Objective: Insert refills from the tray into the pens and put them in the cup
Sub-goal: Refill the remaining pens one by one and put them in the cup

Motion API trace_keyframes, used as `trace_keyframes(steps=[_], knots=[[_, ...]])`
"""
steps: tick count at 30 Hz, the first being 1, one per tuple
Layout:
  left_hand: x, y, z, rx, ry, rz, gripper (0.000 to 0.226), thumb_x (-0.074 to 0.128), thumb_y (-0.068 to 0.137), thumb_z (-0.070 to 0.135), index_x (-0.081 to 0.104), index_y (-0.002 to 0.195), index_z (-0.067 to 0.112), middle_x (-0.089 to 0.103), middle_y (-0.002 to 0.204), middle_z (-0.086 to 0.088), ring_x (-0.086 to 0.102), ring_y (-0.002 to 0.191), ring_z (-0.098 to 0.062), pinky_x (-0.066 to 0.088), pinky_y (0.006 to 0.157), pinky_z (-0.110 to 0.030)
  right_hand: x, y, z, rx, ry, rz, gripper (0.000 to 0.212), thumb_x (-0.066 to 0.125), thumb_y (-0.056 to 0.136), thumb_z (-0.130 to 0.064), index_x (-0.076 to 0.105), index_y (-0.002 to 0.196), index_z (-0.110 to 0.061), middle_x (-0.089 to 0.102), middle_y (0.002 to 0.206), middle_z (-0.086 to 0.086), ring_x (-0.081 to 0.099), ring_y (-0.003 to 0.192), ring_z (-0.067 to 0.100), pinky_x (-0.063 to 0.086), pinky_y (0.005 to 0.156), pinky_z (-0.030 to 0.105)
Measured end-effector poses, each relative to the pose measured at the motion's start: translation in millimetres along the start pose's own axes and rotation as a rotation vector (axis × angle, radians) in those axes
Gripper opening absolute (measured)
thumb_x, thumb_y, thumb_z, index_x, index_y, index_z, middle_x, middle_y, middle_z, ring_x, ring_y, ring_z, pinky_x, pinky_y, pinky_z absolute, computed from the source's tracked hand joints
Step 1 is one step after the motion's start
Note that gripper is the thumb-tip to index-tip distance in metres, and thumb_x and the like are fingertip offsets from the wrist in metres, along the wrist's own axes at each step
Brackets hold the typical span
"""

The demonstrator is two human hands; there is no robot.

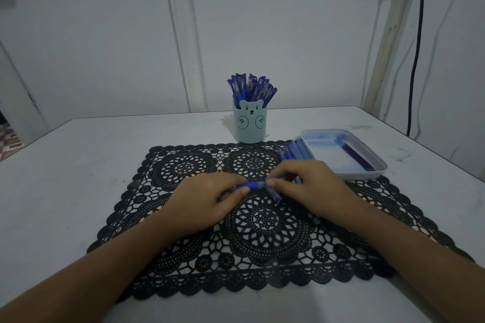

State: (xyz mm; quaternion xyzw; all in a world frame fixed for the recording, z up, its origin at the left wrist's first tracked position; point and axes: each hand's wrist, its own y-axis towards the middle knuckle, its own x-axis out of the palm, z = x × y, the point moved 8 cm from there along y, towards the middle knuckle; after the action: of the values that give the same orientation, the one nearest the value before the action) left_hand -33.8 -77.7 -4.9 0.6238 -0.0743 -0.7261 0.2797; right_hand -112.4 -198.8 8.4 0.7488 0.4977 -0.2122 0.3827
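Both hands meet over the middle of a black lace placemat (262,220). My left hand (207,199) grips a blue pen (250,185) lying crosswise. My right hand (307,186) pinches the pen's right end with thumb and fingers, and a second blue piece (275,195) pokes out below them. A pale blue bear-faced cup (250,123) stands behind the mat, packed with several blue pens (250,88). A light tray (367,165) at the right holds a few dark blue refills (358,156). Several loose blue pens (295,151) lie against the tray's left side.
The mat lies on a pale table (65,178) that ends at a white wall behind the cup. A black cable (417,47) hangs down the wall at the right. The table's left edge drops to a patterned floor (9,139).
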Motion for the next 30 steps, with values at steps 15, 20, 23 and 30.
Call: trace_keyframes(steps=[15,20,23,30], knots=[[-8.0,-0.9,-36.2,-0.229,0.019,0.056,0.041,0.032,0.084,0.053,0.061,0.106,0.035,0.063,0.074,0.013,0.053,0.062,0.002,0.045,0.056,-0.024,-77.9,-8.6,45.9,0.122,-0.118,0.600,0.006,0.057,0.083,-0.006,0.053,0.081,-0.010,0.052,0.070,-0.006,0.050,0.067,0.009,0.037,0.058,0.014],[-7.6,-0.8,-34.9,-0.229,0.019,0.045,0.043,0.032,0.083,0.052,0.062,0.107,0.034,0.063,0.075,0.013,0.051,0.061,0.005,0.039,0.054,-0.016,-37.7,7.8,44.6,-0.017,-0.546,0.258,0.005,0.060,0.081,-0.013,0.058,0.084,-0.009,0.054,0.083,0.005,0.053,0.075,0.025,0.045,0.065,0.037],[-6.8,-1.3,-35.4,-0.229,0.025,0.043,0.043,0.032,0.083,0.053,0.063,0.106,0.034,0.063,0.074,0.013,0.051,0.061,0.005,0.038,0.054,-0.016,-32.0,7.3,54.2,0.022,-0.616,0.146,0.019,0.060,0.083,-0.033,0.061,0.095,-0.019,0.053,0.095,0.002,0.051,0.090,0.021,0.045,0.077,0.039],[-4.8,-0.3,-35.2,-0.220,0.046,0.018,0.038,0.033,0.085,0.052,0.061,0.104,0.035,0.059,0.069,0.013,0.051,0.061,0.002,0.039,0.053,-0.019,-72.9,8.4,71.4,0.182,-0.530,0.326,0.026,0.047,0.091,-0.030,0.064,0.090,-0.010,0.058,0.086,0.007,0.054,0.083,0.024,0.044,0.076,0.034]])
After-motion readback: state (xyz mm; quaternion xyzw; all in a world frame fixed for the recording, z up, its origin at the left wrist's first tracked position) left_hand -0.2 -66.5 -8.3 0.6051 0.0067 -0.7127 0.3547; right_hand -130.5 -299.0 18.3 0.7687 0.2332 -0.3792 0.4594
